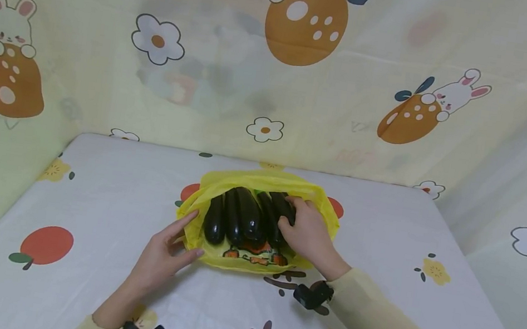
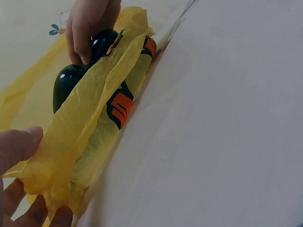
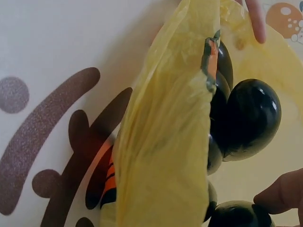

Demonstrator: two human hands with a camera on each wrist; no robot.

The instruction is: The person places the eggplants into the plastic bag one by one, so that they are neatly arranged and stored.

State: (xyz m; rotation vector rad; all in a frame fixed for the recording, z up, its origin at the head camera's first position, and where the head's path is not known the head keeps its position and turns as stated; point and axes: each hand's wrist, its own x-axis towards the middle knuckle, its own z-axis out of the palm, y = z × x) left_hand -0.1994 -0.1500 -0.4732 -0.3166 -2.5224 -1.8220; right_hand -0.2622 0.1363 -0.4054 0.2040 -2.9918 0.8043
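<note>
Several glossy dark eggplants (image 1: 247, 215) lie side by side in an open yellow plastic bag (image 1: 224, 261) on the table. My right hand (image 1: 308, 231) reaches into the bag's right side and grips the rightmost eggplant (image 1: 282, 203); in the right wrist view its thumb presses on that eggplant (image 3: 239, 213). My left hand (image 1: 165, 249) is at the bag's left end, thumb and fingers spread apart against the plastic. The left wrist view shows the thumb (image 2: 21, 146) above a fold of the bag, with other fingers low beside it.
A white cloth with printed fruit and flowers covers the table (image 1: 107, 272). Behind it hangs a pale curtain (image 1: 212, 95) printed with rabbits and flowers. Orange and black print (image 1: 255, 256) shows on the bag's front. A small black camera (image 1: 313, 295) sits by my right wrist.
</note>
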